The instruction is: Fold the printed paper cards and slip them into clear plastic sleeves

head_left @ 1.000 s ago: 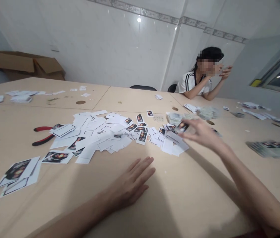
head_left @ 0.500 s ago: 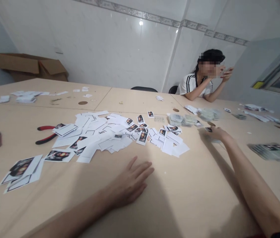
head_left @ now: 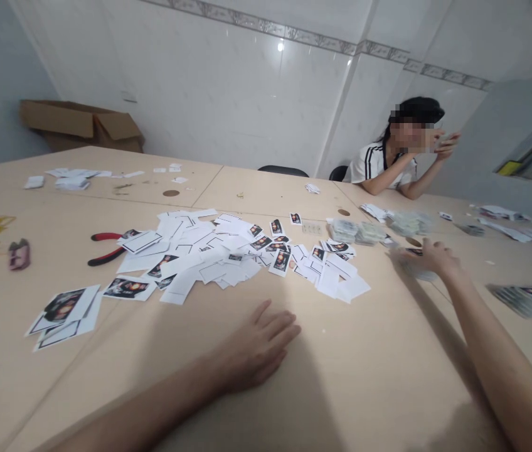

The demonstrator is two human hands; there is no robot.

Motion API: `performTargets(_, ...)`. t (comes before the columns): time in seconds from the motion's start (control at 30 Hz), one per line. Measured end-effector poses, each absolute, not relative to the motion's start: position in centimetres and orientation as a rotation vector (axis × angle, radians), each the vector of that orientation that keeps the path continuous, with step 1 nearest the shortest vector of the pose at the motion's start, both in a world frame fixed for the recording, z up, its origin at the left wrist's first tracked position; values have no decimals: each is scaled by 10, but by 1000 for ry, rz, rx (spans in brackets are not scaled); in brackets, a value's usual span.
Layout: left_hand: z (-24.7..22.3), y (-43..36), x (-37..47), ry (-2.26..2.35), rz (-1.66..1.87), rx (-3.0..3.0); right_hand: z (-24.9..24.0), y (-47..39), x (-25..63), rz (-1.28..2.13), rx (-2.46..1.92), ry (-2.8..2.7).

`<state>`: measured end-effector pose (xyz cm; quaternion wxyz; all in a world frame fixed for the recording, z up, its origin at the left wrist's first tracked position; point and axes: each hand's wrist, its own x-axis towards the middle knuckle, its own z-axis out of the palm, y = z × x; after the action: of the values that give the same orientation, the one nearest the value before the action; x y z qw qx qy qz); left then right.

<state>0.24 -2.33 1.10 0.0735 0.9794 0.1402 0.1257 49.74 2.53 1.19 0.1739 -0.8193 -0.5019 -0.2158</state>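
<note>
My left hand (head_left: 259,345) lies flat on the bare tabletop (head_left: 364,376), fingers apart and holding nothing. It is just in front of a loose heap of white photo cards (head_left: 228,257), some face up with dark pictures. My right hand (head_left: 430,258) is stretched out to the right of the heap, palm down over a small stack of cards (head_left: 414,270). A dark-printed card (head_left: 414,252) shows at its fingertips. The hand is blurred, so I cannot tell whether it grips that card.
Red-handled pliers (head_left: 106,246) lie left of the heap, with larger prints (head_left: 66,311) nearer the front. Bundled card stacks (head_left: 355,231) sit behind my right hand and more (head_left: 529,298) at the right. Another person (head_left: 388,164) sits at the far corner. A cardboard box (head_left: 82,125) stands behind.
My right hand carried a card from the heap's right edge to the small stack on the right and has stayed there. The left hand has not moved. The view shifted slightly left.
</note>
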Motion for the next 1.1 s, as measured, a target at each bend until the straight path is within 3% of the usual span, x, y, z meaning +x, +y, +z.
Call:
performTargets(0.23, 10, -24, 1, 436, 356, 2934, 11, 49, 437, -925, -1970, -1815)
performTargets(0.6, 14, -24, 2, 397, 304, 2961, -6, 71, 442, -777, -1837, -2004)
performTargets(1.1, 13, -25, 2, 364, 460, 2999, 6, 64, 419, -471, -1715, -1512)
